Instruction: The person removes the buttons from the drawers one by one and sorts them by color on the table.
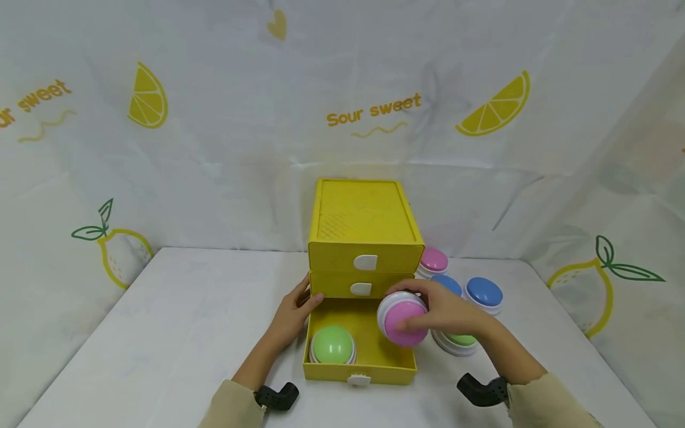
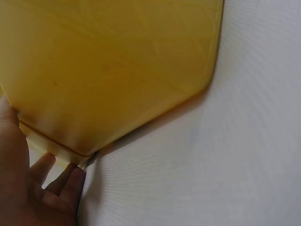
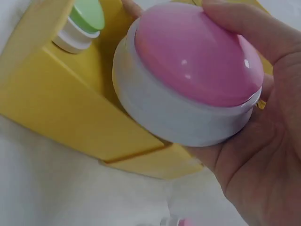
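Note:
My right hand (image 1: 446, 309) grips a pink push button with a white round base (image 1: 405, 321), tilted above the pulled-out bottom drawer (image 1: 369, 373) of a yellow drawer cabinet (image 1: 366, 214). In the right wrist view, the thumb lies over the pink dome (image 3: 197, 56) and the other fingers are largely hidden behind the base. A green push button (image 1: 333, 346) sits in the drawer's front left. Against the cabinet's left side rests my left hand (image 1: 291, 312), its thumb by the front edge. The left wrist view shows its fingertips (image 2: 73, 172) touching the cabinet's corner.
Right of the cabinet stand several more push buttons: a pink one (image 1: 433, 260), a blue one (image 1: 484, 292), another blue one (image 1: 446, 284) and a partly hidden green one (image 1: 461, 340). A white printed cloth (image 1: 235, 148) hangs behind the white table (image 1: 176, 333). Two upper drawers are closed.

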Motion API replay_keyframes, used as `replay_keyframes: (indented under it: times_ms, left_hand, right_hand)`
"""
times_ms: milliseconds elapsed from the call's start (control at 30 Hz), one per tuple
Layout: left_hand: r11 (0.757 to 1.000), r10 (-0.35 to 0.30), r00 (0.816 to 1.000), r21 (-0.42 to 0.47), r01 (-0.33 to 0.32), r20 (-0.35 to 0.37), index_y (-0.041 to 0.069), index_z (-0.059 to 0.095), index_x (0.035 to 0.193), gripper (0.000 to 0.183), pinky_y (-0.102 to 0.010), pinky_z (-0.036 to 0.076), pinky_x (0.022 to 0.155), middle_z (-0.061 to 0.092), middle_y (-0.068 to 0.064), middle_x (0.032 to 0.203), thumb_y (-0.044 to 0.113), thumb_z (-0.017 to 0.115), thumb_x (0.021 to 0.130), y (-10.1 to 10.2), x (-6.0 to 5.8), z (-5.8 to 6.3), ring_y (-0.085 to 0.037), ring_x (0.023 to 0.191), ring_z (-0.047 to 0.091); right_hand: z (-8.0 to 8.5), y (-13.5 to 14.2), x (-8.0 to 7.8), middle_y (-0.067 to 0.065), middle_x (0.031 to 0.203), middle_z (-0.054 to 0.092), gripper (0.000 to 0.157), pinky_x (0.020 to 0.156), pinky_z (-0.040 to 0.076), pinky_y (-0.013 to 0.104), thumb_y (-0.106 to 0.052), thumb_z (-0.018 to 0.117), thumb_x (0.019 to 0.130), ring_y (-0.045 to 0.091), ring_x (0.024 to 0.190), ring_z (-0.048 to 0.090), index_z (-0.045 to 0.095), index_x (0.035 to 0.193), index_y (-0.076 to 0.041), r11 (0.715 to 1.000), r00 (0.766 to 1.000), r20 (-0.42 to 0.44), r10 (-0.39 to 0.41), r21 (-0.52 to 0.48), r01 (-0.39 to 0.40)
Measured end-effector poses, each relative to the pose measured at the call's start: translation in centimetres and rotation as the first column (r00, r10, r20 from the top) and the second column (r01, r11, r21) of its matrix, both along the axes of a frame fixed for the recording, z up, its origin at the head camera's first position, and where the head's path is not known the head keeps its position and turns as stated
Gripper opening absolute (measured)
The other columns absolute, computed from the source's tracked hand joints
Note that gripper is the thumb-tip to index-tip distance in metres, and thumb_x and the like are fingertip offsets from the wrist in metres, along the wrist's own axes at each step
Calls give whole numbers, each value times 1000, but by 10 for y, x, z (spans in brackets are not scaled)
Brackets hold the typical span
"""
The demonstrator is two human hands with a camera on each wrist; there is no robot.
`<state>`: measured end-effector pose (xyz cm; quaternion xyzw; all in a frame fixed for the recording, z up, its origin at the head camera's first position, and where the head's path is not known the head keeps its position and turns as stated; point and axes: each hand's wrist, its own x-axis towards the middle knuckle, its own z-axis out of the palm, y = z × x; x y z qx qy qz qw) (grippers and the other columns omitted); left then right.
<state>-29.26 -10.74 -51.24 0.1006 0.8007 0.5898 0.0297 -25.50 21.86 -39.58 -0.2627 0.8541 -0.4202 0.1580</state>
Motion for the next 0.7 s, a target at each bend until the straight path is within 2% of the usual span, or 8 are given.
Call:
replay_keyframes:
  times_ms: [133,233,367,500,600,700]
  left_hand:
    - [1000,6,1000,-2,-6,2,25,25,162,76,-54,40,118,38,-10,163,48,61,99,-1,0,0,-37,145,45]
    - [1000,10,1000,2,-10,5,25,26,162,76,-55,40,118,39,-11,162,48,61,99,-1,1,1,-38,145,45]
    - [1000,1,1000,8,-1,-1,25,26,162,74,-54,41,117,40,-12,162,46,61,99,1,1,1,-38,144,46]
    - [1000,-6,1000,10,6,-4,25,26,161,74,-54,41,117,40,-12,162,45,61,100,1,1,1,-38,144,46]
    - [1000,1,1000,5,-1,-4,26,27,161,74,-55,41,117,40,-12,162,46,61,99,1,1,2,-38,144,46]
    - [1000,6,1000,2,-6,-5,26,28,161,73,-55,41,117,40,-12,162,45,61,100,1,1,2,-38,144,47]
  right_hand:
    - [7,12,2,14,126,65,51,81,61,29,-30,78,86,25,108,63,61,131,-14,998,999,1,-45,-34,45]
    - [11,25,4,17,128,64,47,80,62,30,-23,76,88,19,106,64,62,131,-11,995,997,-3,-75,-71,75]
    - [16,49,6,15,128,64,39,78,64,32,-15,73,91,12,102,65,64,129,-8,983,988,-21,-151,-112,148]
    - [17,73,0,10,128,63,44,77,64,32,-21,70,94,11,101,64,59,135,-10,958,959,-38,-280,-82,276]
    - [16,88,-10,13,132,58,50,77,63,29,-31,65,98,9,100,63,52,143,-11,929,928,-36,-370,-45,368]
    - [11,103,-23,8,133,54,53,80,61,23,-35,59,102,6,102,60,45,148,-12,898,900,18,-434,-67,435]
